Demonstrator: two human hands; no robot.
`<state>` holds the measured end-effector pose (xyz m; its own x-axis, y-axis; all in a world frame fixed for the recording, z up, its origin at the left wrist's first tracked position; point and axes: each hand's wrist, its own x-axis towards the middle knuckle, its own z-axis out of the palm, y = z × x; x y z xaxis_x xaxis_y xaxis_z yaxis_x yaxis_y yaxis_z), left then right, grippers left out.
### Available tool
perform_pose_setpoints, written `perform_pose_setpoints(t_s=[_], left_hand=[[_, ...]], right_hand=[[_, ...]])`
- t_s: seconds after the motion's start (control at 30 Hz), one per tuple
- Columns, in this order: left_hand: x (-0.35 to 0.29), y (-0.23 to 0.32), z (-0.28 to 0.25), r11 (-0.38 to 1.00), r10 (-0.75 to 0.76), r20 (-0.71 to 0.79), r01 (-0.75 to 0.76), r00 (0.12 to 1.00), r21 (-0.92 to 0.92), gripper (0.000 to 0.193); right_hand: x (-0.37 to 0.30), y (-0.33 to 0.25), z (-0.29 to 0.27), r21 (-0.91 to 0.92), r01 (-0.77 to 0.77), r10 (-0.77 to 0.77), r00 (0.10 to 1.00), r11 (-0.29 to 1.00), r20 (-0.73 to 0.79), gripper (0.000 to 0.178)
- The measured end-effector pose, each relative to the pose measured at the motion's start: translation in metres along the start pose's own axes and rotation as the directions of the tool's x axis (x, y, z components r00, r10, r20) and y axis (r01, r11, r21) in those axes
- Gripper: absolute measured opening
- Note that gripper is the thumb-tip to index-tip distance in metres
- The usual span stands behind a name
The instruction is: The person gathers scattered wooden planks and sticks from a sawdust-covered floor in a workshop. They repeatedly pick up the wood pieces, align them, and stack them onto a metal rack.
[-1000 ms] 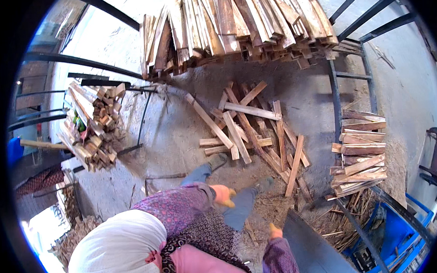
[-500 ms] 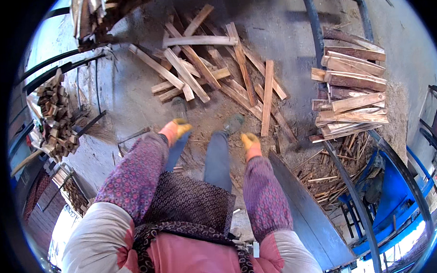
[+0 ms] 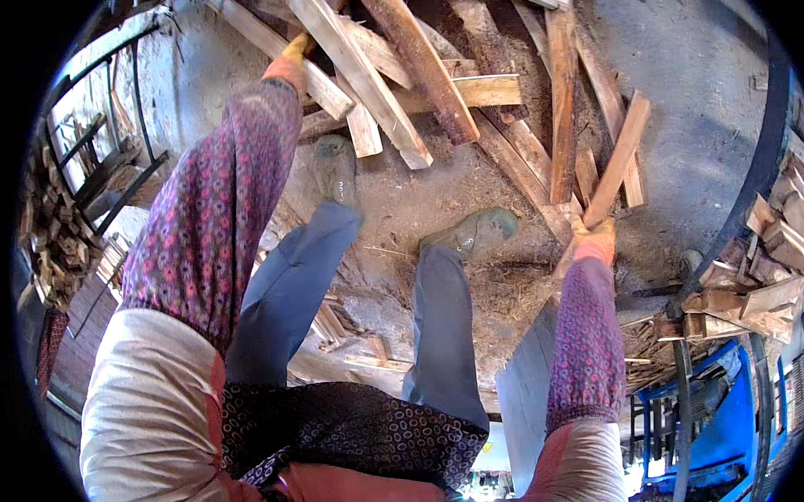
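A heap of rough wooden slats lies across the floor in front of my feet. My left hand (image 3: 291,62), in a yellow and orange glove, closes over a pale slat (image 3: 330,96) at the heap's left side; its fingertips are partly hidden. Beside it slants another pale slat (image 3: 360,75). To the right, my gloved right hand (image 3: 594,237) grips the near end of a reddish slat (image 3: 620,159), which points away to the upper right. A darker brown slat (image 3: 564,113) lies just left of that one.
Stacked wood (image 3: 773,238) rests on a dark metal frame at the right, above blue metalwork (image 3: 714,426). A grey board (image 3: 526,371) leans near my right forearm. Bundled wood pieces (image 3: 60,232) stand at the far left. My shoes (image 3: 477,233) are just short of the heap.
My view has moved closer to the heap as I bend. Both hands have reached forward and apart, from free air onto slats, the left up-left and the right to the right.
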<state>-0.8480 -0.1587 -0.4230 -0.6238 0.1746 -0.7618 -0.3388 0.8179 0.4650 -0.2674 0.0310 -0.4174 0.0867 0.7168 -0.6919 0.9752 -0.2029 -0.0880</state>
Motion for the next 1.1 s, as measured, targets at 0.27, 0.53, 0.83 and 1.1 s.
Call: perform_pose_setpoints(t_s=[0.27, 0.53, 0.83, 1.1], left_hand=[[-0.033, -0.012, -0.021, 0.909, -0.166, 0.107, 0.194, 0.980, -0.370, 0.052], [-0.068, -0.030, 0.022, 0.870, 0.213, 0.213, -0.085, 0.954, -0.486, 0.059], [-0.025, -0.006, 0.024, 0.600, -0.100, 0.316, 0.311, 0.943, -0.737, 0.067], [0.029, -0.083, 0.018, 0.641, 0.393, 0.372, 0.039, 0.841, -0.766, 0.063]], right_hand=[[-0.071, -0.083, -0.054, 0.360, 0.283, -0.319, 0.946, 0.889, 0.046, 0.040], [0.002, -0.402, -0.036, -0.139, 0.932, -0.941, 0.340, 0.335, 0.010, 0.083], [-0.051, -0.486, 0.038, -0.304, 0.879, -0.812, 0.462, 0.367, 0.357, 0.082], [0.055, -0.587, 0.018, -0.542, 0.838, -0.990, 0.016, -0.062, 0.138, 0.092]])
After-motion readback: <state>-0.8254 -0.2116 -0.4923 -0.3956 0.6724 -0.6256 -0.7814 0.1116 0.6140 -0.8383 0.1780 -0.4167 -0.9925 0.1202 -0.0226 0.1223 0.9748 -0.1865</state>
